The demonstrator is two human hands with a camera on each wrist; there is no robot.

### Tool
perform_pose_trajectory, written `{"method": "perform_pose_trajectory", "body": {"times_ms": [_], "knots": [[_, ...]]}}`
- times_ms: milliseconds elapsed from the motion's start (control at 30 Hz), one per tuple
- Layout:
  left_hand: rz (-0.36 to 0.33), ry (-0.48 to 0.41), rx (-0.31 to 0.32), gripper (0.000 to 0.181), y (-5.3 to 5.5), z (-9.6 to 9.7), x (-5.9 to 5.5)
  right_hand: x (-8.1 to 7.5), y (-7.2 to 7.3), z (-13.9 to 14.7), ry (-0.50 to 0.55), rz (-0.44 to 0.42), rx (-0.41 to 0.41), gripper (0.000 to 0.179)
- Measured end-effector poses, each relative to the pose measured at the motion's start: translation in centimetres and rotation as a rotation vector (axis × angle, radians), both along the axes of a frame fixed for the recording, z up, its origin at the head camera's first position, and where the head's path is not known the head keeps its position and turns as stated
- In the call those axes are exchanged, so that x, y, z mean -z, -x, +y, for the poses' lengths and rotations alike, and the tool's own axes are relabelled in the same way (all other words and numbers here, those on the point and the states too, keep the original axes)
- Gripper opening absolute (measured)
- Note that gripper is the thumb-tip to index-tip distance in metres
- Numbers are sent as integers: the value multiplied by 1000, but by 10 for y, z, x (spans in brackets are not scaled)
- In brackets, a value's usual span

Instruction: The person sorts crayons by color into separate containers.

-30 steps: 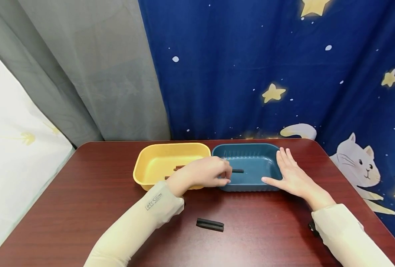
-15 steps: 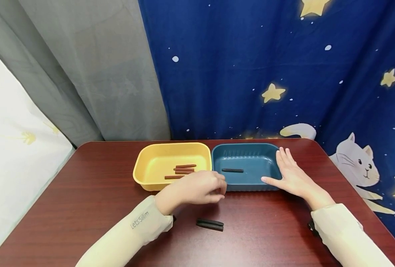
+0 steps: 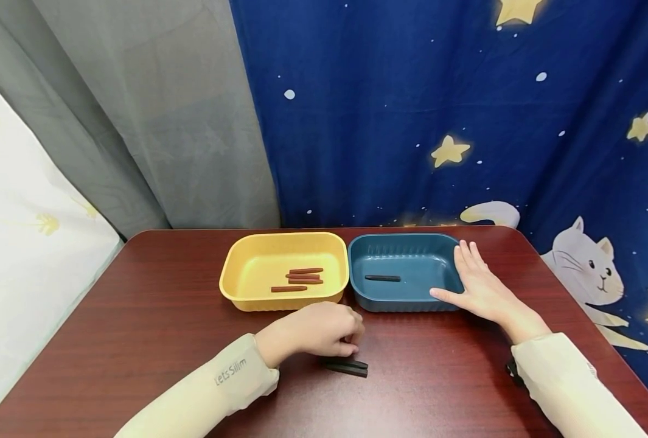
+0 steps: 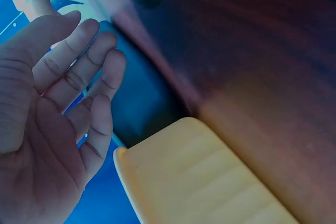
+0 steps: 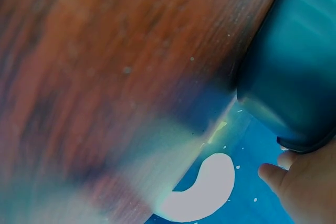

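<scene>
My left hand (image 3: 319, 330) hovers just behind a pair of black crayons (image 3: 348, 368) on the table and partly covers them. In the left wrist view its fingers curl loosely with nothing between them. My right hand (image 3: 479, 289) lies against the right end of the dark blue basket (image 3: 406, 306), thumb and fingers spread along its rim. One black crayon (image 3: 383, 278) lies inside that basket. To its left stands the yellow basket (image 3: 247, 267), which holds several reddish-brown crayons (image 3: 288, 289).
Both baskets stand side by side near the back edge of the dark red wooden table (image 3: 137, 340). A blue curtain (image 3: 367, 121) with stars and a grey curtain (image 3: 192, 121) hang behind it.
My left hand has come back from between the two baskets toward the front, over to the pair of black crayons. The right hand stays at the blue basket's rim.
</scene>
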State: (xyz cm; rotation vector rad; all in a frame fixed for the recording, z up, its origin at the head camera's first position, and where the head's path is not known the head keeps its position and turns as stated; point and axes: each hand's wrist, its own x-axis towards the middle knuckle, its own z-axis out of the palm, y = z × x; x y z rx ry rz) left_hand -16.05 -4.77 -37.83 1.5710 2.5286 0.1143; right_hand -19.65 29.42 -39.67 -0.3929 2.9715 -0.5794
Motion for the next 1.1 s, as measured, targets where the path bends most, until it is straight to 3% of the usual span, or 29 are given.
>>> {"method": "perform_pose_trajectory", "body": {"times_ms": [367, 767, 1100], "knots": [[-73, 47, -58, 10, -7, -5, 11, 0, -1, -1, 9, 6, -2, 119], [-250, 62, -91, 15, -3, -5, 12, -1, -1, -1, 19, -1, 2, 119], [-286, 35, -93, 15, -3, -6, 14, 1, -1, -1, 20, -8, 11, 119]]}}
